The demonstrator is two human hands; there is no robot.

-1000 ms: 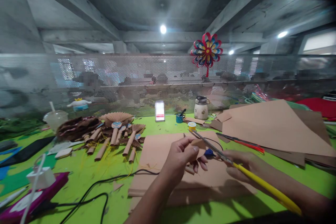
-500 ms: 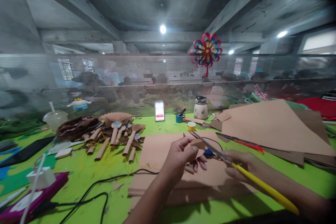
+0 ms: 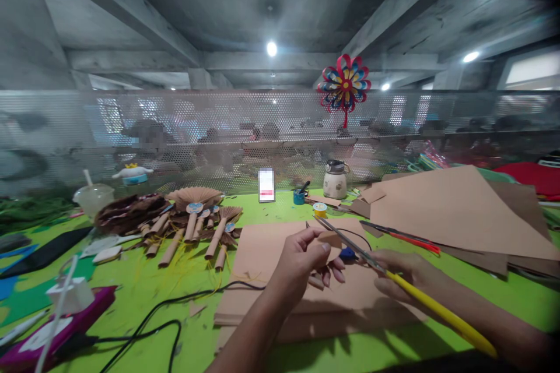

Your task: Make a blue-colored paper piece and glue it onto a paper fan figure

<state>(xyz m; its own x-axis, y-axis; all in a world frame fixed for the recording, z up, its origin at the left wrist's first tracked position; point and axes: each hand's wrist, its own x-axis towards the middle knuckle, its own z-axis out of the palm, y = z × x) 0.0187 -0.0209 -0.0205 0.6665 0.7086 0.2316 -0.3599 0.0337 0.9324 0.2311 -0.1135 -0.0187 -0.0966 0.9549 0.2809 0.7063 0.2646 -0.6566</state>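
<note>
My left hand (image 3: 308, 256) is closed on a small piece of brown paper (image 3: 331, 239), with the lower fingers curled beneath it. In my right hand (image 3: 400, 268) is a pair of scissors with yellow handles (image 3: 437, 306). Their metal blades (image 3: 345, 239) point up and to the left, across the paper piece by the left fingertips. Whether the blades touch the paper I cannot tell. Below both hands lie stacked sheets of brown paper (image 3: 258, 250). A blue object (image 3: 348, 254) shows partly between the hands, with a dark cord near it.
Brown paper fans with rolled handles (image 3: 214, 239) lie to the left. Red-handled scissors (image 3: 406, 237) and large brown sheets (image 3: 446, 210) are at right. A yellow spool (image 3: 319, 209), blue pot (image 3: 299, 196), flask (image 3: 335, 179) and phone (image 3: 266, 185) stand behind. Black cable (image 3: 166, 303) crosses the left.
</note>
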